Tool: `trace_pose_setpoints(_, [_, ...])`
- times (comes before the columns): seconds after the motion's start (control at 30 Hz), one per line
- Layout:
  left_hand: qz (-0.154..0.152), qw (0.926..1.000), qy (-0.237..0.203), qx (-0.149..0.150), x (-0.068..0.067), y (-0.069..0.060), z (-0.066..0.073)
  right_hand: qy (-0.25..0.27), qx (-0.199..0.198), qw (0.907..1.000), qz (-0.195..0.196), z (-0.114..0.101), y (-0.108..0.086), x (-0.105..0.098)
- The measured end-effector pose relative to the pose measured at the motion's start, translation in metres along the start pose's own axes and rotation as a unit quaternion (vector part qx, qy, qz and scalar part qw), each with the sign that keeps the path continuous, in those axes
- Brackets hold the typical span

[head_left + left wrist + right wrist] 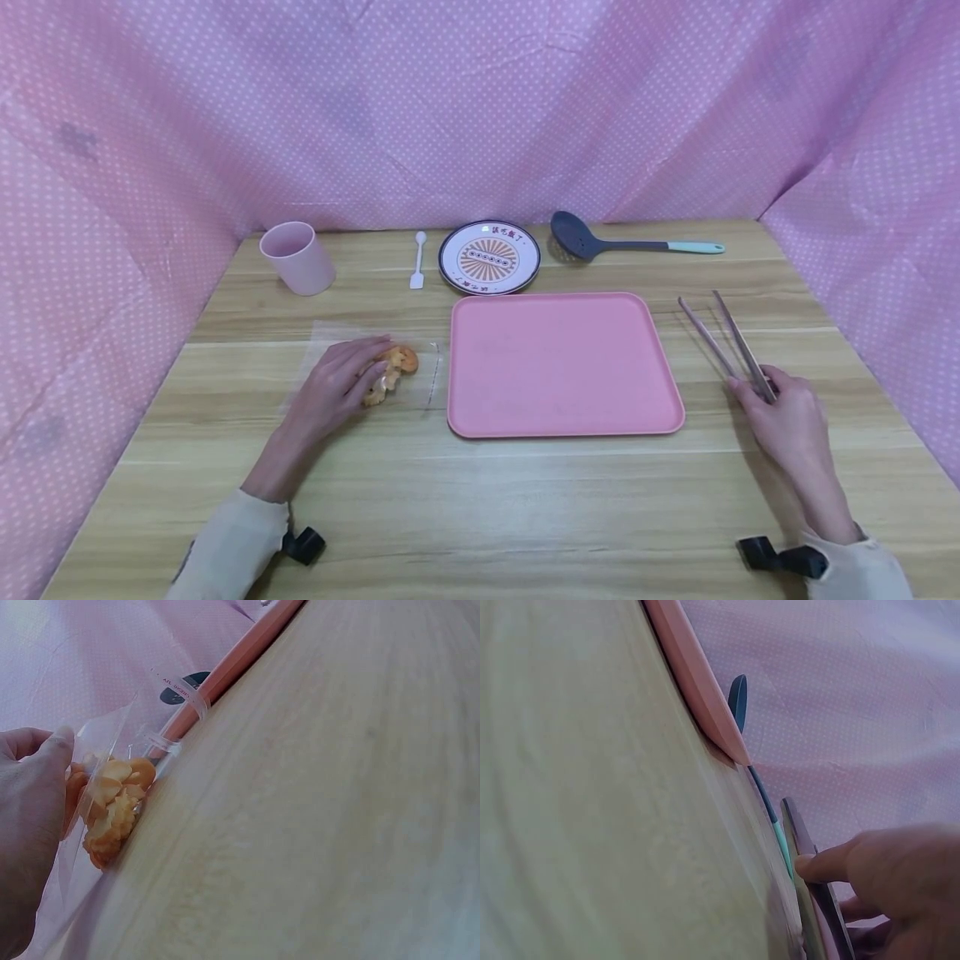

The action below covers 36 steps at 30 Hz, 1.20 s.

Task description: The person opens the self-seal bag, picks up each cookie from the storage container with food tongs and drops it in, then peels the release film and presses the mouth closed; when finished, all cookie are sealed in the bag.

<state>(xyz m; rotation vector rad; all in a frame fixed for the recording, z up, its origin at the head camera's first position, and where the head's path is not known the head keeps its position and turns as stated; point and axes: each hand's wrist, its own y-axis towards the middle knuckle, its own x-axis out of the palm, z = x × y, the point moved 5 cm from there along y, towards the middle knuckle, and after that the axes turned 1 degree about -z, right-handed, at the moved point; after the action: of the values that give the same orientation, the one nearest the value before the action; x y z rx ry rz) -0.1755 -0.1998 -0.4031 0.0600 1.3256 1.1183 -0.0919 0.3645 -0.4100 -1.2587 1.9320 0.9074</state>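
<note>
At the left of the table lies a clear plastic bag (322, 333) with golden-brown pieces of food (392, 375) in it. My left hand (337, 379) is over the bag, thumb and fingers pinching it beside the food; the left wrist view shows the hand (30, 802), the film and the food (116, 810). On the right, my right hand (795, 417) grips metal tongs (742, 342) near their closed end, their two arms apart and pointing away. The right wrist view shows the hand (900, 885) with its thumb against the tongs (802, 832).
A pink tray (562, 367) lies between the hands. Behind it are a round patterned plate (489, 258) and a dark slotted ladle (576, 235) with a mint handle. A small white spoon (418, 262) and a pink cup (300, 262) stand back left. A pink dotted curtain (480, 108) surrounds the table.
</note>
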Motion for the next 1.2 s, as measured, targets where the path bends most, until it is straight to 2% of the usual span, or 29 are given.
trace_pose_setpoints(0.5, [-0.005,1.0000,0.001,0.000,-0.001,-0.001,-0.001,-0.003,0.030,0.9995,0.011,0.003,0.001,0.007])
trace_pose_setpoints(0.7, [-0.007,1.0000,-0.001,-0.003,-0.002,0.001,0.000,-0.004,0.054,0.9985,-0.003,0.004,0.002,0.009])
trace_pose_setpoints(1.2, [-0.002,1.0000,-0.005,0.000,-0.001,-0.001,-0.001,-0.017,0.080,0.9960,-0.034,0.004,0.001,0.011])
